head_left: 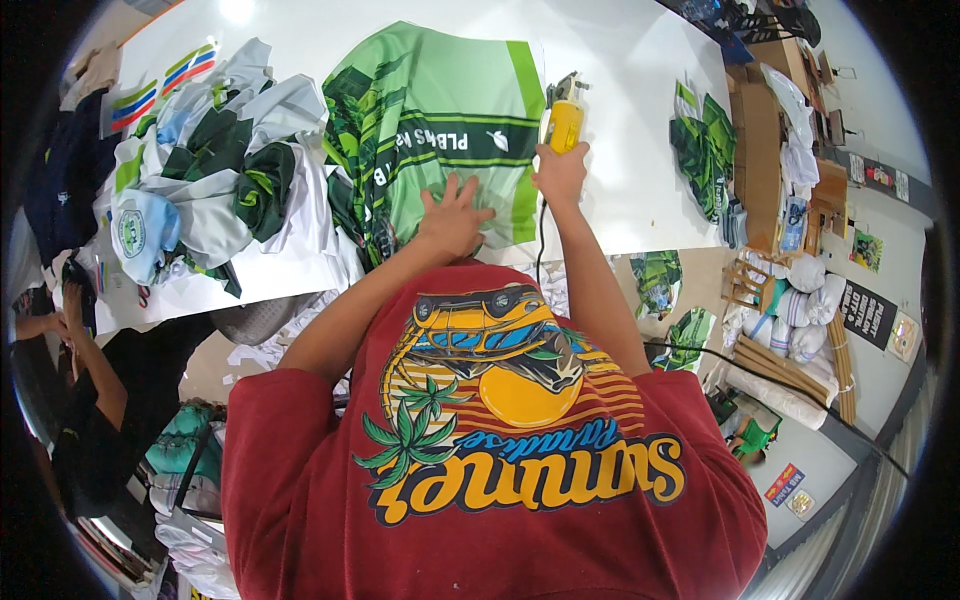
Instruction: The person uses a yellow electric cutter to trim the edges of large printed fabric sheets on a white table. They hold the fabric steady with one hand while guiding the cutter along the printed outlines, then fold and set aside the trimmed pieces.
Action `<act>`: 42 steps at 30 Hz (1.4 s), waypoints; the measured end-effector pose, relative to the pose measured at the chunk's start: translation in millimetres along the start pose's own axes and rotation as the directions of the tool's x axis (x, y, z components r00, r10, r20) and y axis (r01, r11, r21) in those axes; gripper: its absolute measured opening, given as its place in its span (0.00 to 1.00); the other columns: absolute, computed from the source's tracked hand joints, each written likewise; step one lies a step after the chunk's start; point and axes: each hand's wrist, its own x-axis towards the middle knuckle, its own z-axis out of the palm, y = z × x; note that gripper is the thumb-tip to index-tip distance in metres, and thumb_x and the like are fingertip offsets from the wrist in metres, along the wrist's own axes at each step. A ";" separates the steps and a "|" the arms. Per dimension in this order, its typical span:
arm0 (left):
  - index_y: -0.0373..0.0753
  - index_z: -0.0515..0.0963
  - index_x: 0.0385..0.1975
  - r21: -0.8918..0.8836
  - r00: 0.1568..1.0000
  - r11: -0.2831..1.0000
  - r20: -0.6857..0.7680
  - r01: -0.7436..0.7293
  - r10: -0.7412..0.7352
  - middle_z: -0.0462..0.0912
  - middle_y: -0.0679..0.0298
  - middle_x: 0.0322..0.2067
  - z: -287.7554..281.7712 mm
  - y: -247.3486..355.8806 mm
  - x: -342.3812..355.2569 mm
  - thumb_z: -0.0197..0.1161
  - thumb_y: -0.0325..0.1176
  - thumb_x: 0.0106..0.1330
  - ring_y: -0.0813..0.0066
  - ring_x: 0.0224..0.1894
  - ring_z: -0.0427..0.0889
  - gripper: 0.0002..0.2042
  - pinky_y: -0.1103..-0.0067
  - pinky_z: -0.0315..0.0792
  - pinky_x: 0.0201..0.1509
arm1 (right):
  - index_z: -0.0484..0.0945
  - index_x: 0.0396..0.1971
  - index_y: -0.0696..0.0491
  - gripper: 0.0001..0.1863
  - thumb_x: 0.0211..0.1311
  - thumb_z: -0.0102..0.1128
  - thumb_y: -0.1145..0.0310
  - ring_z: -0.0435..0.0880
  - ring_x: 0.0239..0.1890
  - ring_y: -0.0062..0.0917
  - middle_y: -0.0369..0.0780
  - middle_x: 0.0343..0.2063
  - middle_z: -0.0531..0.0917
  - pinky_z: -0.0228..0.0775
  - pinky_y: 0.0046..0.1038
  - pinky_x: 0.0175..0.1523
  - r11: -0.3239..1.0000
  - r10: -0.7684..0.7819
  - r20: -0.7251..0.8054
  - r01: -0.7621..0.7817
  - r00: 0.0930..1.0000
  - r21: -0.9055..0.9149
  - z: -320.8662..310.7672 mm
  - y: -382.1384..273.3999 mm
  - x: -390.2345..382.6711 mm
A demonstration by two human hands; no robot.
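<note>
My left hand (452, 217) lies flat on a green printed fabric piece (435, 100), its fingers spread. The fabric has a dark band across it and a bright green stripe down its right side. In my right hand (562, 175) is a yellow electric fabric cutter (565, 125), gripped from behind. Its metal head points away from me, close to the right edge of the fabric. A dark cord (541, 245) runs down from my right hand toward the table's near edge. The cutter's blade is too small to make out.
To the left, crumpled white and green fabric pieces (215, 180) are heaped on the white table (625, 60). Green cut pieces (703, 150) lie at the table's right end, beside cardboard boxes (757, 160). Another person's hands (72, 310) show at the far left. Scraps litter the floor.
</note>
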 end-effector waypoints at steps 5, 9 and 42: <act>0.65 0.95 0.71 -0.025 0.986 0.994 0.131 0.111 -0.107 0.59 0.51 0.94 -10.1 -0.9 -17.7 0.80 0.52 0.76 0.33 0.98 0.49 0.24 0.11 0.52 0.84 | 0.67 0.67 0.59 0.34 0.75 0.80 0.62 0.97 0.26 0.45 0.62 0.45 0.94 0.91 0.44 0.30 0.999 0.011 0.135 -0.017 0.991 0.041 -59.0 29.7 -43.6; 0.63 0.95 0.69 -0.047 0.986 0.993 0.133 0.111 -0.104 0.59 0.51 0.94 -11.7 -1.2 -20.4 0.80 0.54 0.77 0.31 0.98 0.46 0.22 0.11 0.52 0.83 | 0.66 0.68 0.57 0.34 0.77 0.80 0.60 0.98 0.30 0.51 0.63 0.44 0.93 0.92 0.48 0.32 0.998 0.060 0.239 -0.065 0.969 0.013 -96.7 42.7 -81.0; 0.63 0.94 0.69 -0.055 0.968 0.985 0.202 0.162 -0.148 0.57 0.51 0.95 -20.6 2.9 -11.4 0.82 0.54 0.77 0.27 0.99 0.44 0.23 0.07 0.49 0.85 | 0.66 0.66 0.57 0.33 0.77 0.79 0.60 0.97 0.26 0.42 0.61 0.42 0.94 0.91 0.43 0.29 0.988 -0.107 0.208 0.128 0.972 -0.089 -56.4 21.3 -13.0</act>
